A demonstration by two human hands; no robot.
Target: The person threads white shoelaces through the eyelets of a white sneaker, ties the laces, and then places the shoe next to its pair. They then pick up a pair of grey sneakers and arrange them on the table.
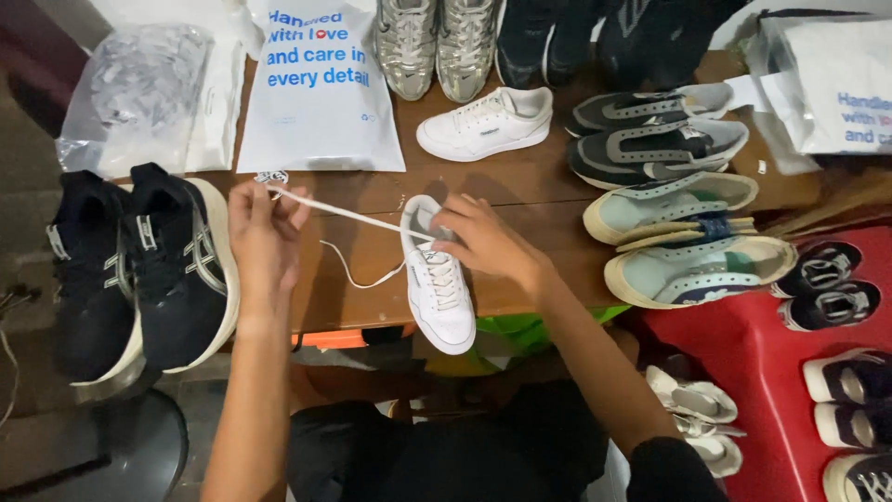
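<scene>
1. At the near edge of the wooden counter (pixel 520 186), a white sneaker (pixel 439 288) is laid with its toe hanging slightly over the rim.
2. A white lace (pixel 344 212) is pinched in the left hand (pixel 263 232) and drawn taut to the shoe's top eyelets.
3. The sneaker's collar is gripped by the right hand (pixel 478 244); a loose lace end (pixel 358 274) is left curling on the wood.
4. A matching white sneaker (pixel 485 123) is set farther back, black trainers (pixel 139 270) at the left (partly overhanging).
5. Judged from this: the shoe could be dragged off the edge if the lace is tugged harder, or the lace could be pulled out of an eyelet.
</scene>
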